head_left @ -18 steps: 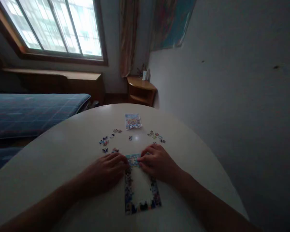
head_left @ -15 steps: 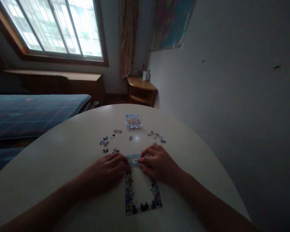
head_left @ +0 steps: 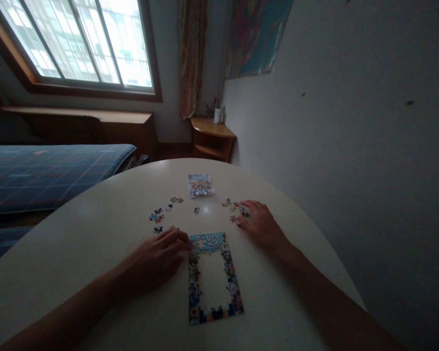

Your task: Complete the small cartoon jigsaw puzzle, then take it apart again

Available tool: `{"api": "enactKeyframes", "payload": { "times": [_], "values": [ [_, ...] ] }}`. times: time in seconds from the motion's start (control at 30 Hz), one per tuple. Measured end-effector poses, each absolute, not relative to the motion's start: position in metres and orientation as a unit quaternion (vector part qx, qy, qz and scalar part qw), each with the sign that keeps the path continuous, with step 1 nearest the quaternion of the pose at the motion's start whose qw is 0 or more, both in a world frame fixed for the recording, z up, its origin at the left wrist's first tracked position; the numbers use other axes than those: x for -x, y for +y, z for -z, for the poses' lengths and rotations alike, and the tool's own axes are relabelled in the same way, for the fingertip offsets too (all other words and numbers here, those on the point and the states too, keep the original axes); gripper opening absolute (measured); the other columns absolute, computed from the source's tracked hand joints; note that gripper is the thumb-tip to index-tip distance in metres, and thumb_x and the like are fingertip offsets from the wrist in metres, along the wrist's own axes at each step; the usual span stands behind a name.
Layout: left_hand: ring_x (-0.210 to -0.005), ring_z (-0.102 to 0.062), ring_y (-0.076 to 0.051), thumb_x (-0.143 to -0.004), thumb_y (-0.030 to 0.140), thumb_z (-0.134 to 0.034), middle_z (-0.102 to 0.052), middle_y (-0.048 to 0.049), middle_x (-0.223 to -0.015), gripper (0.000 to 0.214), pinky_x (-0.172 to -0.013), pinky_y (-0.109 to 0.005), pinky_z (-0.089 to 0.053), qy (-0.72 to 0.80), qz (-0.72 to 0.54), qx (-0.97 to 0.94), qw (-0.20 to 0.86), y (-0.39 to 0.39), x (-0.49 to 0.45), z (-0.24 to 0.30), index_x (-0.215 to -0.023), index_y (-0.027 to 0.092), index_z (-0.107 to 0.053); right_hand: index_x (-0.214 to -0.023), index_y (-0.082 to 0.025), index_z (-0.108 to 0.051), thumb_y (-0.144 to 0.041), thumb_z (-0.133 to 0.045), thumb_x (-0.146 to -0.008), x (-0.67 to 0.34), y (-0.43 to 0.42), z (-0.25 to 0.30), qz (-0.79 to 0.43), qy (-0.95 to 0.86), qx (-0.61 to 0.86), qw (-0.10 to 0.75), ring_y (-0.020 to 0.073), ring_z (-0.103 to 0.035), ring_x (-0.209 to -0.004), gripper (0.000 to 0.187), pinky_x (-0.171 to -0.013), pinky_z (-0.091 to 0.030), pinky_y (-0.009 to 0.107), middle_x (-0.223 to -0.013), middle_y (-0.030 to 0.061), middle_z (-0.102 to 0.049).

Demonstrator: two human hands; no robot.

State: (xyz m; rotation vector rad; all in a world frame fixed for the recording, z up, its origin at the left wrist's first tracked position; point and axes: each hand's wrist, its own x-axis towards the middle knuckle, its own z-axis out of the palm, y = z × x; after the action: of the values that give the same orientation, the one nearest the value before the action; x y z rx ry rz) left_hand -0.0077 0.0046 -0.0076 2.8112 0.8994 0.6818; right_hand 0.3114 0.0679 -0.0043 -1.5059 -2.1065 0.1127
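A jigsaw frame (head_left: 212,275), its border assembled and its middle bare, lies on a round white table (head_left: 95,234). My left hand (head_left: 157,256) lies flat with fingers apart against the frame's upper left corner. My right hand (head_left: 258,224) is out to the right, fingertips on a small cluster of loose pieces (head_left: 234,205); whether it pinches one is hidden. More loose pieces (head_left: 158,214) lie to the left, and a single piece (head_left: 196,210) in the middle.
A small printed picture card (head_left: 200,185) lies at the table's far side. A white wall runs close along the right. Behind stand a blue bed (head_left: 47,170), a wooden corner shelf (head_left: 212,136) and a window (head_left: 76,44).
My right hand left the top edge of the jigsaw frame and moved up and right to the loose pieces. My left hand stayed by the frame's corner.
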Motion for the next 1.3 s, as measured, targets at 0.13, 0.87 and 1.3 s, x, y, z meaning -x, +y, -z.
{"api": "enactKeyframes", "payload": {
  "times": [0.13,0.87,1.3],
  "values": [
    [-0.101,-0.060,-0.019,-0.094,0.019,-0.046,-0.062,-0.0066,-0.110,0.020,-0.090,-0.039,-0.054,0.369,-0.264,-0.891,0.019,0.013,0.017,0.013,-0.109,0.021,-0.060,-0.123,-0.013,-0.062,-0.029,-0.059,-0.085,-0.323,0.079,0.014,-0.045,-0.736,0.621,0.265,0.0285,-0.052,-0.120,0.042,-0.105,-0.040,0.044,-0.127,0.0149,-0.061],
    [-0.105,-0.059,-0.025,-0.092,0.026,-0.048,-0.062,-0.0082,-0.116,0.020,-0.092,-0.045,-0.051,0.484,-0.249,-0.839,-0.011,0.022,0.021,0.021,-0.105,0.022,-0.063,-0.095,-0.017,-0.070,-0.031,-0.069,-0.077,-0.332,0.073,-0.001,-0.108,-0.779,0.589,0.184,0.0250,-0.058,-0.099,0.023,-0.090,-0.043,0.038,-0.101,0.0108,-0.066],
    [-0.113,-0.056,-0.021,-0.094,0.016,-0.047,-0.060,-0.0074,-0.125,0.028,-0.101,-0.045,-0.048,0.271,-0.198,-0.940,0.062,0.008,0.009,0.006,-0.120,0.024,-0.057,-0.089,-0.019,-0.069,-0.030,-0.068,-0.078,-0.331,0.074,-0.001,-0.119,-0.797,0.562,0.188,0.0245,-0.056,-0.101,0.015,-0.091,-0.042,0.040,-0.102,0.0093,-0.065]
  ]
}}
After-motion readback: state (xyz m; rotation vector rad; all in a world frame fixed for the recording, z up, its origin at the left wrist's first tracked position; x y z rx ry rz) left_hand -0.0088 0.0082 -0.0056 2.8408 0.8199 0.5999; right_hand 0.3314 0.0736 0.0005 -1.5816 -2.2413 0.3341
